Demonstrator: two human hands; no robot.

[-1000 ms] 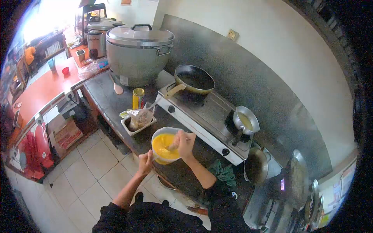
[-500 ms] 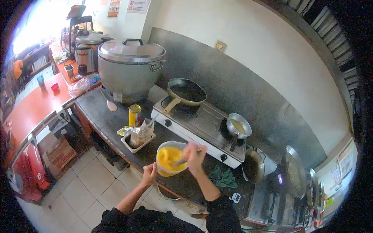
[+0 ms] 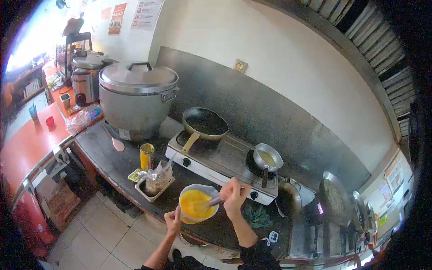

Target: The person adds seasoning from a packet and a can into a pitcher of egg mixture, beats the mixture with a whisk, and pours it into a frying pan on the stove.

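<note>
A pale plastic mixing container (image 3: 191,187) holds yellow liquid (image 3: 194,202) that looks like beaten egg. My left hand (image 3: 172,220) is closed on the container's left side, thumb up near the rim. In my right hand (image 3: 234,195) is the handle of a whisk (image 3: 216,201), its wires blurred and dipped in the liquid. Left of the container, a small metal tray (image 3: 155,196) carries a clear plastic bag of crumbly brown food (image 3: 157,180). A yellow can (image 3: 147,156) stands behind that tray. Dark green cloth (image 3: 256,217) lies right of my right hand.
Behind the container is a gas stove (image 3: 209,171) bearing a frying pan (image 3: 205,123) and a small saucepan (image 3: 268,158). A large rice cooker (image 3: 137,105) stands back left near a pink paddle (image 3: 118,145). A small timer (image 3: 273,236) and a wok (image 3: 333,198) are at right.
The camera view has tilted and shifted, so the surroundings sit lower and further left. My right hand has moved with the whisk inside the container; my left hand keeps its hold.
</note>
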